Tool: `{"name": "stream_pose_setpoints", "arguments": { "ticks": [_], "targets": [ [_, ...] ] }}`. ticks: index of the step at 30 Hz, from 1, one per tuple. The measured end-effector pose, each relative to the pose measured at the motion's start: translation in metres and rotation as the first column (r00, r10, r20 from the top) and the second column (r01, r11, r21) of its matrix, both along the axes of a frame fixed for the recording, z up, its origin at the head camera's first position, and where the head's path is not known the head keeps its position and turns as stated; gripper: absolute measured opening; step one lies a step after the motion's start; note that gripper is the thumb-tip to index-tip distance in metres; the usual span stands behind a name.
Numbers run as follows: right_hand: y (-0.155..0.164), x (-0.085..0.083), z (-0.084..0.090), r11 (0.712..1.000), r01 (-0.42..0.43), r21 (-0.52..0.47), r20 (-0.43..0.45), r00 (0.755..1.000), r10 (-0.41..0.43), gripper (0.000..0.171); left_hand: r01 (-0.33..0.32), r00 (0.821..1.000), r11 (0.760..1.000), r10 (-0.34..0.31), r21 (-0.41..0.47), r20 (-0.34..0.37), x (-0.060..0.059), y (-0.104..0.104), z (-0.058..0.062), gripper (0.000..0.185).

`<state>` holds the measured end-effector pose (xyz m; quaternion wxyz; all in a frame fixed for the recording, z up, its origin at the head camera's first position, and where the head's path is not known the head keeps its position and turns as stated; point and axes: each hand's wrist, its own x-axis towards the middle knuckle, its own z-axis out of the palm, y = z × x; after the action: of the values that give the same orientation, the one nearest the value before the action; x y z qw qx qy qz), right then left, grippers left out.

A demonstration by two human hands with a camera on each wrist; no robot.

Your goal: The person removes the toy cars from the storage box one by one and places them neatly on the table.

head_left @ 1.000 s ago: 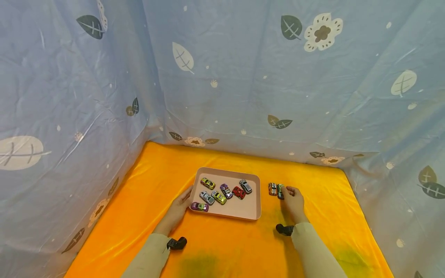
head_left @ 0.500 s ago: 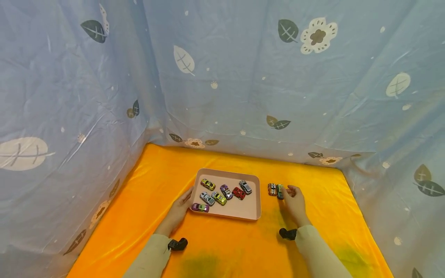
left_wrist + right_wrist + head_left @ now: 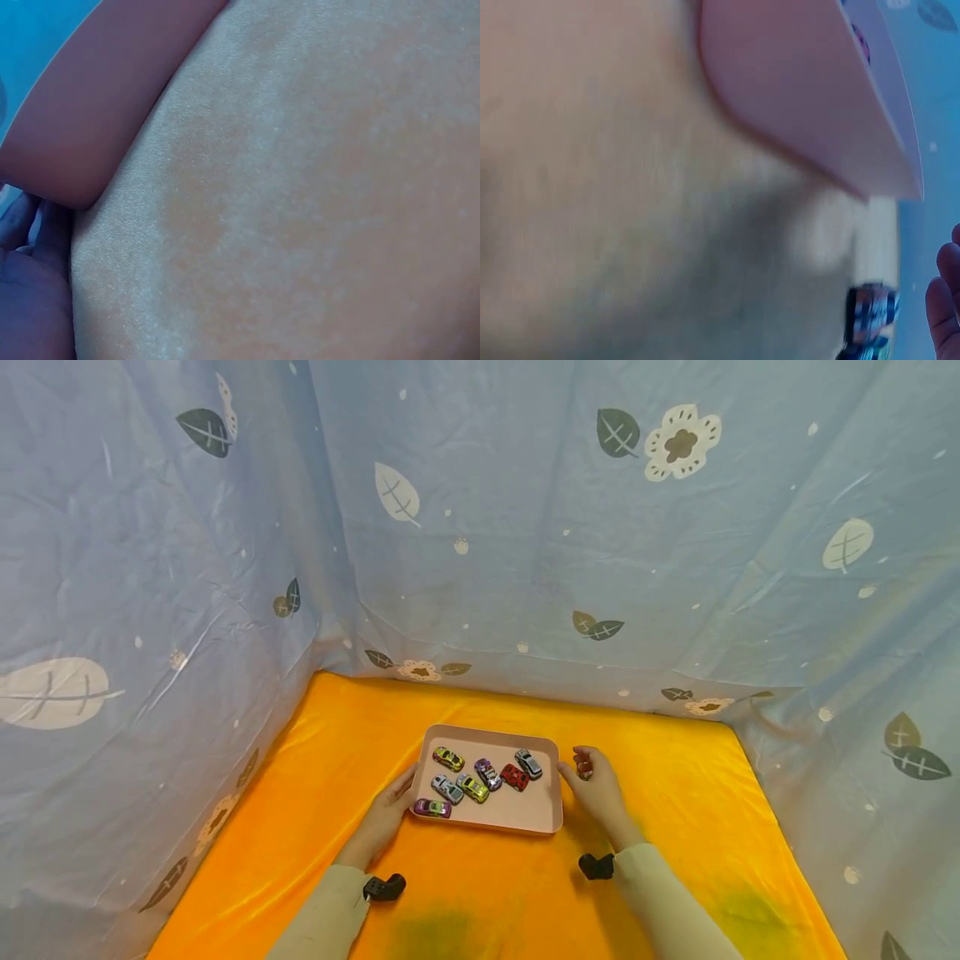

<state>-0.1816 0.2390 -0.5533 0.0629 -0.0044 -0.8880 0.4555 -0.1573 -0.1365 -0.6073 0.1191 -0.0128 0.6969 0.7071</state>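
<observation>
A shallow pink tray [image 3: 517, 816] lies on the yellow cloth, holding several small toy cars. My left hand [image 3: 386, 808] is at its left side; in the left wrist view the fingers [image 3: 51, 236] touch the tray's outer wall near a corner. Just right of the tray, my right hand [image 3: 600, 793] hovers with relaxed fingers and nothing in them, thumb near the tray's right rim. Between thumb and fingers shows part of an orange toy car [image 3: 584, 771]. A green toy car [image 3: 870, 349] beside it is hidden by the hand in the head view.
In the tray, a red car [image 3: 515, 777] and a silver car [image 3: 528, 763] sit toward the right, a purple car [image 3: 432, 808] in the near left corner. A blue patterned curtain [image 3: 480, 568] hangs behind the yellow cloth [image 3: 480, 893] and along both sides.
My right hand has moved left from beside the green car to over both loose cars, closer to the tray. My left hand and the tray stay put.
</observation>
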Motion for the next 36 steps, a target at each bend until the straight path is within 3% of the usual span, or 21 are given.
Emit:
{"name": "stream_pose_setpoints", "arguments": {
  "ticks": [6, 20, 24, 29, 31, 36],
  "targets": [
    [-0.020, -0.005, -0.002, 0.999, -0.025, 0.031, -0.006, 1.000, 0.025, 0.053, -0.009, 1.000, 1.000, 0.009, -0.007, 0.011, 0.001, 0.001, 0.002, 0.050],
    [-0.043, -0.016, -0.012, 0.998, -0.058, -0.027, 0.058, 0.997, 0.059, 0.051, -0.007, 1.000, 1.000, 0.007, 0.003, 0.008, 0.001, 0.004, 0.006, 0.052],
    [-0.045, -0.018, -0.016, 0.998, -0.064, -0.015, 0.061, 0.996, 0.065, 0.051, 0.010, 1.000, 1.000, -0.010, 0.012, 0.026, 0.003, 0.004, 0.016, 0.052],
    [-0.050, -0.021, -0.020, 0.992, -0.038, 0.121, 0.022, 0.999, 0.035, 0.044, 0.013, 0.999, 1.000, -0.014, 0.016, 0.048, 0.002, 0.003, 0.017, 0.052],
    [-0.052, -0.022, -0.021, 0.984, -0.024, 0.176, 0.003, 1.000, 0.024, 0.043, -0.002, 0.999, 1.000, 0.001, 0.015, 0.038, 0.001, 0.003, 0.011, 0.051],
    [-0.055, -0.024, -0.024, 0.976, -0.003, 0.219, 0.000, 1.000, 0.003, 0.040, -0.018, 0.999, 1.000, 0.017, 0.021, 0.036, 0.001, 0.004, 0.012, 0.051]
  ]
}}
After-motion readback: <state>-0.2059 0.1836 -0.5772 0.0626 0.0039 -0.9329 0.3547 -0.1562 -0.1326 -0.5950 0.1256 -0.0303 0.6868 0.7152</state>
